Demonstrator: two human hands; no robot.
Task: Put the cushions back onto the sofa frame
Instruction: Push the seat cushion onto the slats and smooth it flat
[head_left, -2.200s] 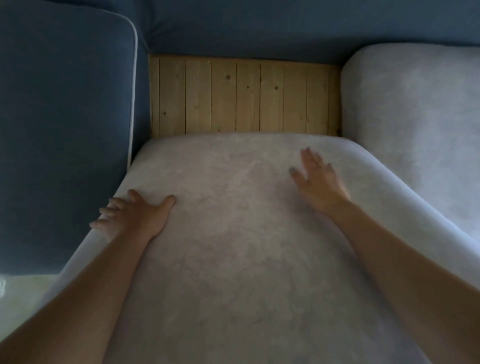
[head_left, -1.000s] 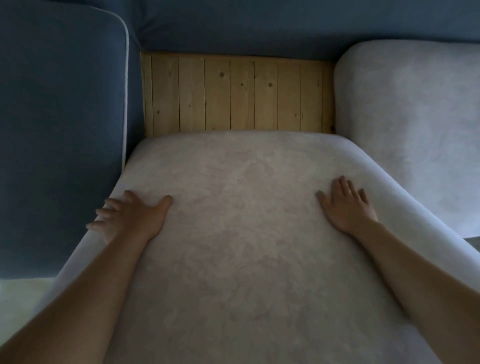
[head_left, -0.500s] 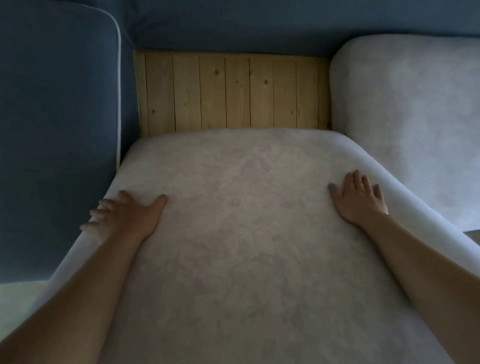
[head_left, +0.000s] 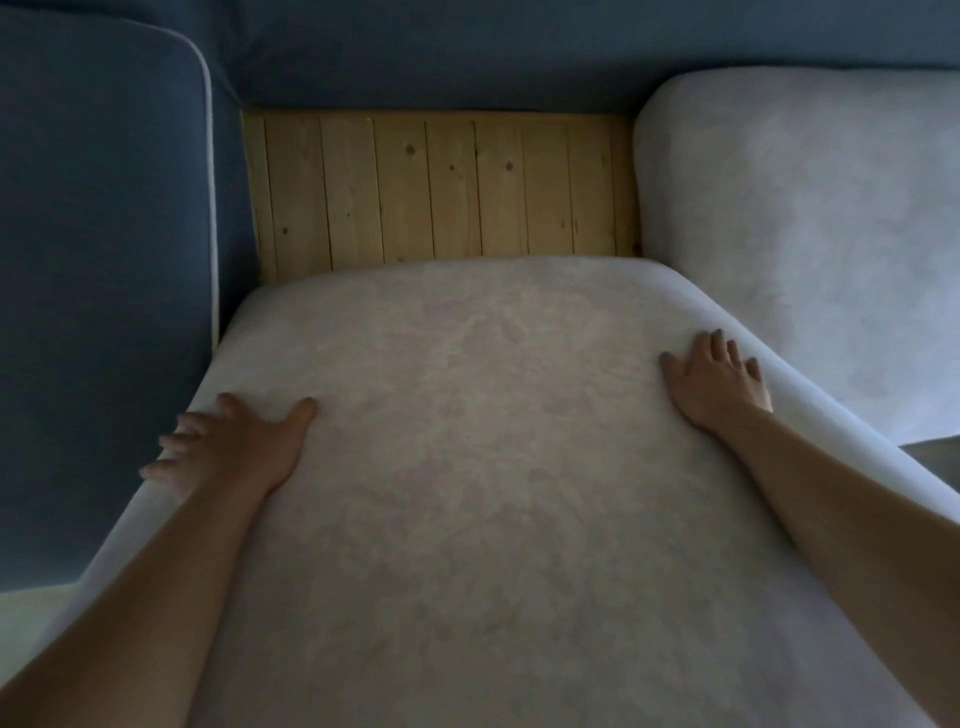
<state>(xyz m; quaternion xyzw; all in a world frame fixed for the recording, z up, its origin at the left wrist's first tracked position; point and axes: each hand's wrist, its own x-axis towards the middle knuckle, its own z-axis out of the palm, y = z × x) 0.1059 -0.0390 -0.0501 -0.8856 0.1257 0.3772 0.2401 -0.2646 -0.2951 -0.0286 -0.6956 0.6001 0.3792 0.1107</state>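
Observation:
A large pale grey seat cushion (head_left: 467, 467) fills the middle of the view, lying partway onto the sofa frame. Bare wooden slats (head_left: 441, 192) of the frame show beyond its far edge. My left hand (head_left: 234, 447) lies on the cushion's left edge, fingers curled over the side. My right hand (head_left: 717, 379) rests flat with spread fingers near the right edge. A second pale grey cushion (head_left: 810, 234) sits in place on the right.
A blue armrest (head_left: 98, 291) with white piping stands along the left. The blue backrest (head_left: 467, 47) runs across the top. A strip of pale floor (head_left: 31, 603) shows at the lower left.
My right hand slid from the cushion's middle out to its right edge. The left hand stayed on the left edge. The strip of bare slats looks about the same size.

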